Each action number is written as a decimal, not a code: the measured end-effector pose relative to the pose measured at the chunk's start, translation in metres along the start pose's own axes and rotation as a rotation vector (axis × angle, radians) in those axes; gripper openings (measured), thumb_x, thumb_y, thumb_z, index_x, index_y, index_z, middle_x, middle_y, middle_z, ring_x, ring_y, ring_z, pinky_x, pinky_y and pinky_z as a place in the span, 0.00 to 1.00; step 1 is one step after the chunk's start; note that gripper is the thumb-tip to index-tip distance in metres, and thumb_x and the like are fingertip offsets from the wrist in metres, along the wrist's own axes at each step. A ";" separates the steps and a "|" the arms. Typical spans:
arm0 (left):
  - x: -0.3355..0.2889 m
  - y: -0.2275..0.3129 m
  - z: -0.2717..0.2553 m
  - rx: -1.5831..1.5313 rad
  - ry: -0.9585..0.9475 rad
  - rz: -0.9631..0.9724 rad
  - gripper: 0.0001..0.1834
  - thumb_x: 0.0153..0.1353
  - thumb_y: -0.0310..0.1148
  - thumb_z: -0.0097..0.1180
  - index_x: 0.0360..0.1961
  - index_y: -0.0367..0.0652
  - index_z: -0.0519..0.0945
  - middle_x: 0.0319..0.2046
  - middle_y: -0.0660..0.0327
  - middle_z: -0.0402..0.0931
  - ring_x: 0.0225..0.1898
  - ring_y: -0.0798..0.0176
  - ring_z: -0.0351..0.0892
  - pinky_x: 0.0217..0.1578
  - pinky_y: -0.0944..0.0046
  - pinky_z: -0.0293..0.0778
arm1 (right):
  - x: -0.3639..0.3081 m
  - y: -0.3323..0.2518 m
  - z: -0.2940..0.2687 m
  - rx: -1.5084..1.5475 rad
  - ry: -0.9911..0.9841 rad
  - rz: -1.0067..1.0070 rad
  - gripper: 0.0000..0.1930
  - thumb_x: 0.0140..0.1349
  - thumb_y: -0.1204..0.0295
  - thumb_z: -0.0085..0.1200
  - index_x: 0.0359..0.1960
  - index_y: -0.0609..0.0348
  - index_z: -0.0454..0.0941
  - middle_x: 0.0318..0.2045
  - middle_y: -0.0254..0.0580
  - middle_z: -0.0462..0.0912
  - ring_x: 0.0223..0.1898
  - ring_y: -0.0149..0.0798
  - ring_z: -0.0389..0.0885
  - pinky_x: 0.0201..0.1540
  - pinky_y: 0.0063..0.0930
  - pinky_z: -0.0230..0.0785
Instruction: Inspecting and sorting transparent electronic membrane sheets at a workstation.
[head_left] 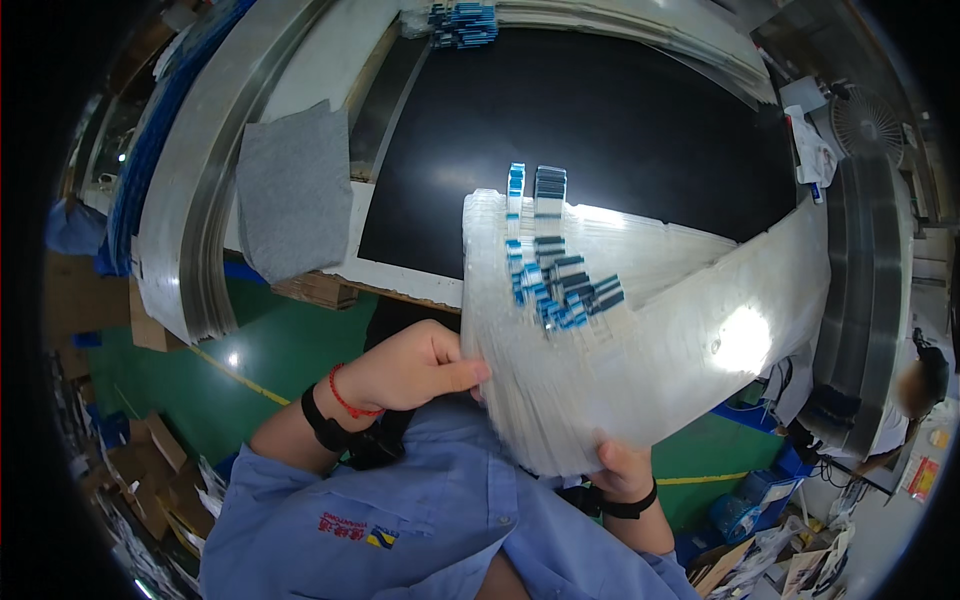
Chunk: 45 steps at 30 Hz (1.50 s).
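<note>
A fanned stack of long, translucent plastic sheets [660, 340] spreads from the black work surface toward my body. Blue and dark strip-like tabs [570, 285] stand out in staggered rows near its left end. My left hand [425, 365] is closed on the stack's left edge, thumb on top and fingers curled beneath. At the near edge my right hand [625, 467] is closed too, its thumb over the sheets and its other fingers hidden under them. A bright glare covers part of the stack's right side.
The black tabletop [600, 120] has a pale front edge. A grey cloth [295, 190] drapes at its left, beside long curved-looking sheets [200, 200]. More blue-tabbed sheets [465, 25] lie at the far edge. A fan [868, 122] stands at the right. Cardboard boxes [150, 455] sit on the green floor.
</note>
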<state>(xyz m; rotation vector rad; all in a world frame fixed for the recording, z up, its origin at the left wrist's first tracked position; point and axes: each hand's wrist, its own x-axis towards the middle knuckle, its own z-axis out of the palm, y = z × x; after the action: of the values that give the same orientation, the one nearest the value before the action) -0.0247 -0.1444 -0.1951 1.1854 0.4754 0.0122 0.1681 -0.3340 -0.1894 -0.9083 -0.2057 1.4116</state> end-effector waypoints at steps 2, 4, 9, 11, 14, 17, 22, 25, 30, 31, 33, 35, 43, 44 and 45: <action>0.001 -0.007 0.003 0.038 0.037 0.037 0.15 0.63 0.32 0.45 0.28 0.31 0.79 0.27 0.60 0.79 0.30 0.71 0.74 0.35 0.71 0.70 | -0.005 0.000 -0.010 -0.016 -0.006 0.027 0.37 0.47 0.68 0.63 0.57 0.63 0.57 0.53 0.48 0.67 0.54 0.46 0.66 0.56 0.40 0.60; 0.003 -0.012 0.004 0.003 0.049 0.045 0.14 0.62 0.32 0.47 0.28 0.31 0.79 0.27 0.60 0.79 0.29 0.71 0.74 0.34 0.71 0.70 | -0.004 0.004 -0.008 0.020 0.048 0.024 0.37 0.46 0.68 0.63 0.57 0.63 0.57 0.52 0.48 0.67 0.54 0.47 0.67 0.56 0.40 0.60; 0.008 -0.016 0.004 -0.346 0.205 -0.019 0.14 0.61 0.33 0.50 0.28 0.32 0.79 0.24 0.61 0.78 0.27 0.73 0.73 0.32 0.72 0.70 | 0.003 0.006 0.002 0.040 0.061 -0.004 0.37 0.45 0.68 0.64 0.56 0.63 0.58 0.51 0.48 0.68 0.53 0.47 0.68 0.56 0.40 0.60; 0.006 -0.015 0.005 -0.165 0.159 0.023 0.15 0.61 0.34 0.49 0.28 0.32 0.79 0.24 0.62 0.78 0.27 0.74 0.72 0.31 0.73 0.69 | -0.003 0.003 -0.005 -0.036 0.051 -0.036 0.36 0.46 0.68 0.64 0.56 0.64 0.58 0.52 0.48 0.67 0.53 0.47 0.67 0.56 0.40 0.60; 0.005 -0.017 0.005 -0.028 0.110 0.062 0.16 0.62 0.35 0.49 0.27 0.32 0.79 0.25 0.62 0.78 0.28 0.75 0.72 0.31 0.74 0.68 | -0.011 0.003 -0.021 -0.037 0.026 -0.002 0.37 0.46 0.68 0.64 0.56 0.64 0.58 0.52 0.48 0.67 0.53 0.46 0.67 0.56 0.40 0.60; 0.006 -0.026 0.003 -0.115 0.075 -0.011 0.15 0.60 0.34 0.51 0.27 0.32 0.79 0.25 0.62 0.78 0.28 0.75 0.72 0.31 0.74 0.69 | -0.007 0.009 -0.016 -0.019 0.097 -0.002 0.38 0.45 0.66 0.65 0.56 0.64 0.58 0.52 0.48 0.67 0.53 0.46 0.67 0.56 0.39 0.60; 0.008 -0.010 0.006 -0.110 0.037 0.017 0.15 0.60 0.35 0.51 0.27 0.32 0.80 0.25 0.60 0.79 0.28 0.73 0.74 0.32 0.72 0.70 | -0.001 0.002 -0.008 -0.057 0.061 -0.004 0.38 0.45 0.66 0.65 0.57 0.64 0.57 0.52 0.47 0.67 0.54 0.46 0.67 0.56 0.39 0.59; 0.007 -0.010 0.009 -0.013 0.036 0.026 0.16 0.62 0.36 0.49 0.28 0.33 0.80 0.26 0.60 0.79 0.29 0.71 0.75 0.35 0.72 0.70 | -0.005 0.001 -0.013 -0.046 0.026 0.004 0.38 0.46 0.66 0.64 0.57 0.64 0.57 0.52 0.47 0.67 0.53 0.46 0.67 0.56 0.40 0.59; 0.007 -0.010 0.004 -0.239 0.025 -0.008 0.15 0.63 0.35 0.47 0.35 0.32 0.78 0.31 0.60 0.78 0.34 0.70 0.74 0.38 0.72 0.69 | 0.003 0.007 -0.001 0.096 0.054 0.014 0.36 0.47 0.67 0.62 0.56 0.64 0.58 0.52 0.47 0.67 0.53 0.45 0.68 0.56 0.40 0.60; 0.008 -0.013 0.004 -0.313 0.048 -0.017 0.15 0.63 0.35 0.46 0.36 0.31 0.77 0.31 0.61 0.78 0.33 0.71 0.73 0.38 0.72 0.69 | 0.004 0.006 0.003 0.112 0.045 0.013 0.35 0.48 0.68 0.62 0.56 0.63 0.58 0.52 0.47 0.67 0.53 0.45 0.68 0.55 0.40 0.60; 0.010 -0.024 0.003 -0.462 0.091 -0.035 0.16 0.64 0.36 0.45 0.38 0.30 0.76 0.31 0.62 0.77 0.33 0.73 0.72 0.37 0.73 0.68 | 0.002 0.005 0.001 0.106 0.022 0.002 0.35 0.48 0.68 0.62 0.56 0.63 0.58 0.51 0.47 0.68 0.53 0.45 0.68 0.55 0.40 0.61; 0.007 -0.018 0.003 -0.244 0.047 -0.011 0.17 0.64 0.37 0.44 0.37 0.31 0.77 0.30 0.63 0.76 0.32 0.74 0.70 0.36 0.73 0.68 | -0.007 0.004 -0.011 0.064 -0.006 -0.018 0.34 0.48 0.68 0.61 0.56 0.63 0.58 0.50 0.47 0.69 0.52 0.45 0.68 0.55 0.40 0.61; 0.009 -0.019 0.003 -0.127 -0.056 -0.029 0.15 0.62 0.35 0.48 0.31 0.31 0.79 0.26 0.65 0.77 0.29 0.75 0.71 0.34 0.73 0.69 | -0.005 0.006 -0.009 0.082 0.085 -0.019 0.34 0.48 0.69 0.61 0.56 0.64 0.59 0.50 0.47 0.69 0.52 0.45 0.69 0.55 0.41 0.60; 0.009 -0.016 0.005 -0.094 -0.058 0.003 0.15 0.62 0.35 0.48 0.31 0.31 0.79 0.26 0.64 0.77 0.29 0.74 0.72 0.35 0.73 0.69 | -0.004 0.005 -0.007 0.076 0.077 -0.028 0.34 0.48 0.69 0.61 0.56 0.64 0.58 0.50 0.47 0.69 0.52 0.45 0.69 0.55 0.41 0.60; 0.010 -0.014 0.006 -0.064 -0.063 0.037 0.15 0.62 0.35 0.49 0.31 0.32 0.79 0.26 0.63 0.78 0.29 0.73 0.73 0.35 0.72 0.70 | -0.005 0.005 -0.009 0.062 0.060 -0.034 0.34 0.48 0.69 0.61 0.56 0.64 0.58 0.51 0.47 0.69 0.52 0.45 0.69 0.55 0.40 0.60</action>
<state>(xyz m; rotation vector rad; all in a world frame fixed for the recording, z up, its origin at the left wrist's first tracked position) -0.0169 -0.1529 -0.2094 1.1285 0.3952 0.0220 0.1692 -0.3428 -0.1963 -0.8904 -0.1308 1.3507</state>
